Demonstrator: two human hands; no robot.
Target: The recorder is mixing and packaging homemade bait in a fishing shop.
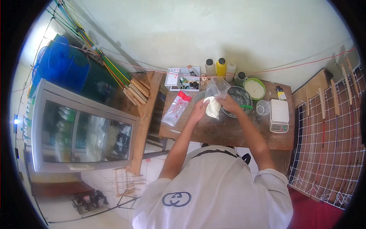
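Both of my hands hold a clear plastic bag (213,107) with a pale, creamy mass in its lower part. My left hand (200,110) grips its left side, and my right hand (229,103) pinches it on the right, below the loose upper part. Just behind my right hand is a metal bowl (239,96) with whitish residue inside and a green-handled utensil (246,106) at its rim. A green bowl (254,89) of pale material stands behind it to the right. A clear plastic cup (262,107) is right of my right hand. A printed plastic packet (177,108) lies to my left.
A kitchen scale (279,114) stands on the wooden table (217,132) at right. Several bottles (221,67) and a white organizer box (172,80) line the back. A glass-fronted cabinet (85,131) is at left, a white wire grid (328,143) at right.
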